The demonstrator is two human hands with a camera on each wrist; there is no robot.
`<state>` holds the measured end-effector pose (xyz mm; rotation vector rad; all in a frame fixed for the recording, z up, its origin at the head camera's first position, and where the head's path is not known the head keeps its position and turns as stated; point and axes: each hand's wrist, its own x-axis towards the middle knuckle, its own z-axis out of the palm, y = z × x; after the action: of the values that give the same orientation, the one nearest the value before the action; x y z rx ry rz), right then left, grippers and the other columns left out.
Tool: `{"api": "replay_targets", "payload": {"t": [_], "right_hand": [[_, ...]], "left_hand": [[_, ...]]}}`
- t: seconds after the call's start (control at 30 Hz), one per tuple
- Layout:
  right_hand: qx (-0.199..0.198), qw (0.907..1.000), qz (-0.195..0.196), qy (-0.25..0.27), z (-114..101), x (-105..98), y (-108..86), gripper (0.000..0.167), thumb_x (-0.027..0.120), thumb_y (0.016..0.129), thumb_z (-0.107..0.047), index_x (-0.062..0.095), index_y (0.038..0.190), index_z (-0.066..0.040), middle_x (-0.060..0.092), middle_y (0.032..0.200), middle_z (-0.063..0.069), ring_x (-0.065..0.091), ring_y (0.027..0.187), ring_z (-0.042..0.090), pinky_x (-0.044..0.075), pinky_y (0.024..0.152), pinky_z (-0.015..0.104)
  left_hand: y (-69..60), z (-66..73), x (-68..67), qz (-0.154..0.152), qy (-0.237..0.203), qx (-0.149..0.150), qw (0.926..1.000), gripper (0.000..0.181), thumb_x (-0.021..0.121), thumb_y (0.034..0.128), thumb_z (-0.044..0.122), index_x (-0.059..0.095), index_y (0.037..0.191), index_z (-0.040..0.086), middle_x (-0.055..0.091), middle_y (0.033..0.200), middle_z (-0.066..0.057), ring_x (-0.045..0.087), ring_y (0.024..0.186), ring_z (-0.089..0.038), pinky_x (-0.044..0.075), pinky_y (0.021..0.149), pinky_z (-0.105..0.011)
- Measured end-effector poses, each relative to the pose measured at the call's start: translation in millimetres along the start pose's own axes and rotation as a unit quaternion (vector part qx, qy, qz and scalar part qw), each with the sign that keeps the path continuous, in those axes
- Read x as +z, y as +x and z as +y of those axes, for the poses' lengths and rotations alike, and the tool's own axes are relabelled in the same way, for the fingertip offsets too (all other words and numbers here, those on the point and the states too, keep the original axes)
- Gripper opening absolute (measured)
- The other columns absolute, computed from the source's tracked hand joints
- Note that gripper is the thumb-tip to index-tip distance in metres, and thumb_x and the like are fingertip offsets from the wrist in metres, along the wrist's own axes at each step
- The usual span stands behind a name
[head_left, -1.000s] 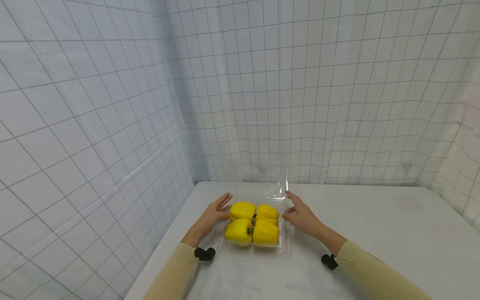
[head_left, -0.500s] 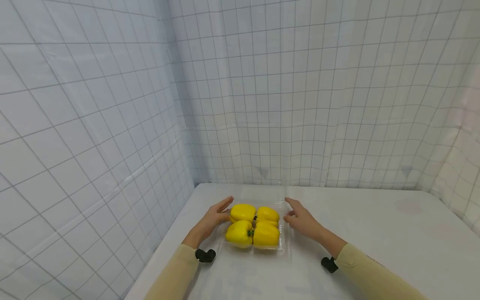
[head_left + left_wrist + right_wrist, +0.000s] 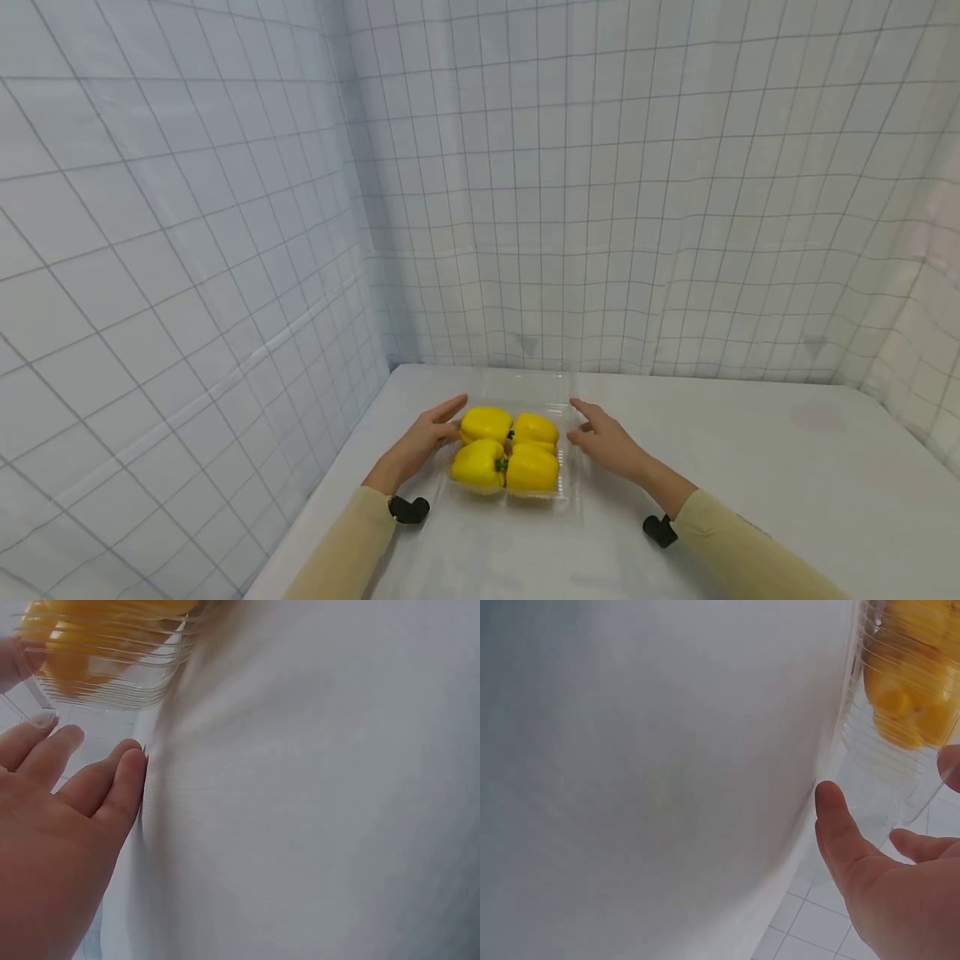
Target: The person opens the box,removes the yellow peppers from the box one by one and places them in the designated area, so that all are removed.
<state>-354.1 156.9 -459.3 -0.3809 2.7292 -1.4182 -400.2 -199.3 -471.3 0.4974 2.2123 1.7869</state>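
Note:
Several yellow bell peppers with green stems sit in a clear plastic clamshell container, seen in the head view. Its transparent lid lies tilted back toward the wall. My left hand is at the container's left side, fingers extended along it; in the left wrist view the thumb and a fingertip are at the clear edge beside the ribbed wall. At the opposite side, my right hand has its thumb and fingers spread. In the right wrist view its thumb is near the clear edge; contact there is hard to tell.
The container stands on a white table. Behind the table and along its left side hang white grid-patterned sheets. Black wrist cameras are strapped to both forearms.
The lid stood raised one second ago and has swung back and down, away from me. Both hands have moved only slightly, staying beside the container; the peppers keep their places.

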Motion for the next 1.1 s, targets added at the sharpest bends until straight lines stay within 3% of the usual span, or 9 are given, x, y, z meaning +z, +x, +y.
{"api": "replay_targets", "payload": {"t": [0.3, 0.6, 0.87, 1.1], "right_hand": [[-0.02, 0.9996, 0.005, -0.018, -1.7, -7.0, -2.1, 0.063, 0.062, 0.099, -0.027, 0.036, 0.155, -0.012, 0.041, 0.151, 0.022, 0.05, 0.127, 0.039, 0.051, 0.096, 0.054], [-0.083, 0.9962, 0.019, -0.017, -12.4, -15.2, -4.0, 0.062, 0.067, 0.096, -0.026, 0.042, 0.152, -0.015, 0.046, 0.146, 0.019, 0.048, 0.128, 0.043, 0.05, 0.097, 0.054], [-0.102, 0.9945, 0.018, -0.018, -27.8, -12.3, -5.3, 0.06, 0.071, 0.095, -0.023, 0.047, 0.149, -0.019, 0.05, 0.142, 0.01, 0.051, 0.127, 0.039, 0.048, 0.101, 0.052], [-0.123, 0.9915, 0.024, -0.037, -36.2, -9.7, -8.1, 0.058, 0.071, 0.094, -0.025, 0.049, 0.147, -0.015, 0.053, 0.137, 0.01, 0.052, 0.123, 0.039, 0.046, 0.101, 0.056]], "left_hand": [[-7.7, 5.3, 1.4, -0.009, -0.054, -0.021, 0.9983, 0.077, 0.063, 0.0933, 0.004, 0.028, 0.16, 0.015, 0.031, 0.162, -0.013, 0.037, 0.143, -0.033, 0.029, 0.116, -0.053], [-11.3, 5.1, -0.7, -0.003, -0.101, -0.027, 0.9945, 0.075, 0.065, 0.0931, 0.008, 0.03, 0.16, 0.014, 0.034, 0.158, -0.018, 0.047, 0.136, -0.033, 0.04, 0.11, -0.051], [-24.2, 7.8, 4.9, 0.001, -0.104, -0.024, 0.9943, 0.073, 0.064, 0.0943, 0.008, 0.031, 0.159, 0.015, 0.033, 0.158, -0.018, 0.045, 0.135, -0.035, 0.043, 0.107, -0.047], [-36.7, 5.6, 8.9, 0.01, -0.088, -0.021, 0.9958, 0.071, 0.061, 0.0949, 0.005, 0.032, 0.159, 0.016, 0.036, 0.157, -0.018, 0.042, 0.138, -0.037, 0.042, 0.104, -0.044]]}}
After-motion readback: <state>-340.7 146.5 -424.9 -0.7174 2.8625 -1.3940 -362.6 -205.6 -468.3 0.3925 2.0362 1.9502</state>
